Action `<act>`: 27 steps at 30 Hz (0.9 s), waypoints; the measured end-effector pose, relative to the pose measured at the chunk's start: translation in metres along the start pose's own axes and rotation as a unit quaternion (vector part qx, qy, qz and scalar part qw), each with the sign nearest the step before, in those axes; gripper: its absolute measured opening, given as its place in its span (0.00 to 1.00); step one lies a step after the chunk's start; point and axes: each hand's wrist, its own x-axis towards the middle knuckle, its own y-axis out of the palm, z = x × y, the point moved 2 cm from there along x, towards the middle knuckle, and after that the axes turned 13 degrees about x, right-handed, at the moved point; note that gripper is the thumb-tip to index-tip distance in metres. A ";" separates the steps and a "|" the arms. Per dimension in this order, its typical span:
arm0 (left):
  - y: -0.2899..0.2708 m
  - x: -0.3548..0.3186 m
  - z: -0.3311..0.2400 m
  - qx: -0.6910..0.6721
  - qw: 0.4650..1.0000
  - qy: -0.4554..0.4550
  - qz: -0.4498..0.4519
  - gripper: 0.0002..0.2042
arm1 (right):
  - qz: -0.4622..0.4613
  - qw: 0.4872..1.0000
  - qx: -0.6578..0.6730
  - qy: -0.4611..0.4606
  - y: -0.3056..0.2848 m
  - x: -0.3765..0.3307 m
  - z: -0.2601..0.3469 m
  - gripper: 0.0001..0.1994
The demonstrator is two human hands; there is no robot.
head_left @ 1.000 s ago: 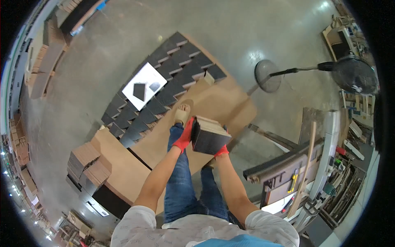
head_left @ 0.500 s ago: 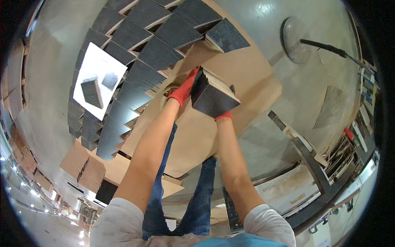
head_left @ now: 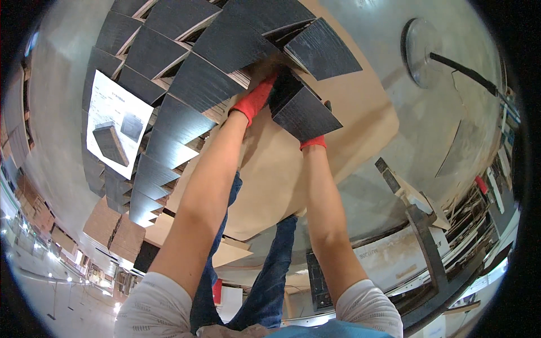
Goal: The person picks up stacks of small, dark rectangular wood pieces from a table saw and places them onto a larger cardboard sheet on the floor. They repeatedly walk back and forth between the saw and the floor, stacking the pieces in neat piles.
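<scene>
Both my hands wear red gloves and hold a stack of dark square tiles (head_left: 301,110) low over the floor. My left hand (head_left: 255,100) grips the stack's left side. My right hand (head_left: 313,141) is under its near edge, mostly hidden by the tiles. The stack is right beside rows of overlapping dark tile stacks (head_left: 186,67) laid out on the concrete floor, next to the end stack (head_left: 322,50). Brown cardboard sheets (head_left: 338,135) lie under my arms.
A white paper sheet (head_left: 112,121) with a dark tile on it lies among the rows at left. A fan's round base (head_left: 420,48) stands on the floor at upper right. Cardboard boxes (head_left: 115,231) sit at lower left, a workbench frame (head_left: 428,236) at lower right.
I have bent further down toward the floor. The tile stack in my hands has moved forward and down to the end of the laid-out rows.
</scene>
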 end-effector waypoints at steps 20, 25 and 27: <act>0.058 0.002 0.074 -0.002 0.974 0.097 -0.203 0.42 | 0.086 0.992 -0.087 0.030 0.019 0.037 -0.042 0.36; 0.057 -0.001 0.060 0.106 0.952 0.101 -0.269 0.40 | 0.085 0.987 -0.135 -0.008 0.020 0.043 -0.045 0.33; 0.058 0.004 0.068 0.144 0.934 0.105 -0.310 0.39 | 0.092 0.983 -0.159 -0.017 0.027 0.042 -0.053 0.32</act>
